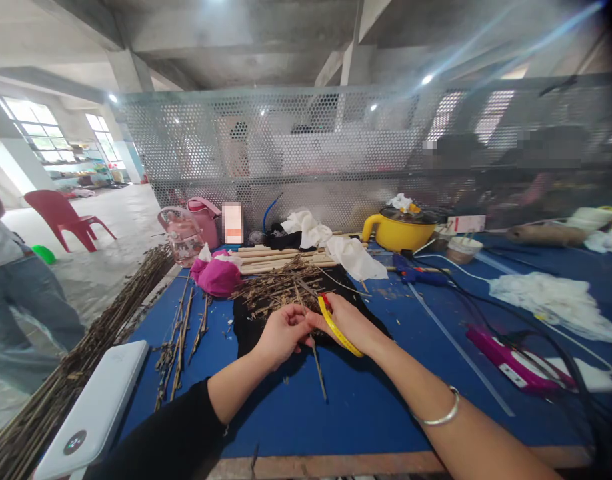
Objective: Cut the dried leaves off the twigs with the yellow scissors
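Observation:
My left hand [282,337] is closed, pinching a thin dry stem [319,370] whose lower end sticks out toward me over the blue tabletop. Against it, my right hand [346,323] is wrapped round cutting shears with a yellow handle [342,333] and a red part near the thumb. Their blades point forward and left, partly hidden by the fingers. Both hands meet above a black cloth [245,330], where a heap of short dry twigs [273,287] lies. Left of them, several longer dry stems [180,340] rest on the table.
A long bundle of dry stalks [111,320] and a white power bank [93,407] line the left edge. Behind the heap lie wooden sticks [266,260] and a magenta cloth bundle [216,275]. A yellow pot [403,233], blue glue gun [423,272] and magenta power strip [516,360] with cables occupy the right.

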Available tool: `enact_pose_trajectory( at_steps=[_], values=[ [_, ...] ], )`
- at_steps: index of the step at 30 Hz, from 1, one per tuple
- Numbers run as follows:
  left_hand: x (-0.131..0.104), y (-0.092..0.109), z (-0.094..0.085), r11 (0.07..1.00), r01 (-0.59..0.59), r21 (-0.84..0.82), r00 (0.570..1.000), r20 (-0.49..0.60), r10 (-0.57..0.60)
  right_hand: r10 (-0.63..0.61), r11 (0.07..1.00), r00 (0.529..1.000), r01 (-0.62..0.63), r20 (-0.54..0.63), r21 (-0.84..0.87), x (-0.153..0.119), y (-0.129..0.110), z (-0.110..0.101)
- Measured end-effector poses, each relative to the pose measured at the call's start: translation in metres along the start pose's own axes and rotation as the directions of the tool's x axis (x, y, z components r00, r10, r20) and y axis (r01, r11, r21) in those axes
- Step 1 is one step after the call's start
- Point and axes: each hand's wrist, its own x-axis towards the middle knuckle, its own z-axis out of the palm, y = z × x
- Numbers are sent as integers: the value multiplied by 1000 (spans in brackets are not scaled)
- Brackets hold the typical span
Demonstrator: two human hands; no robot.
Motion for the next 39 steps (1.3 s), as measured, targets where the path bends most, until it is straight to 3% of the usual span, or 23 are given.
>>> enact_pose_trajectory(
  at_steps=[8, 22, 30, 39],
  values=[
    [-3, 0, 6, 998, 5, 70, 1000, -17, -4, 24, 999, 999, -25, 29, 29, -5, -13, -3],
    [0, 2, 6, 998, 55, -28, 996, -64, -57, 66, 998, 995, -67, 75, 16, -5, -16, -3],
    [-1, 3, 5, 997, 42, -66, 993, -111, -50, 154, 974, 985, -139, 76, -178, -3, -10, -1],
    [3, 4, -3, 985, 39, -170, 996, -76, -52, 122, 991, 990, -118, 64, -63, 1, -5, 3]
  ],
)
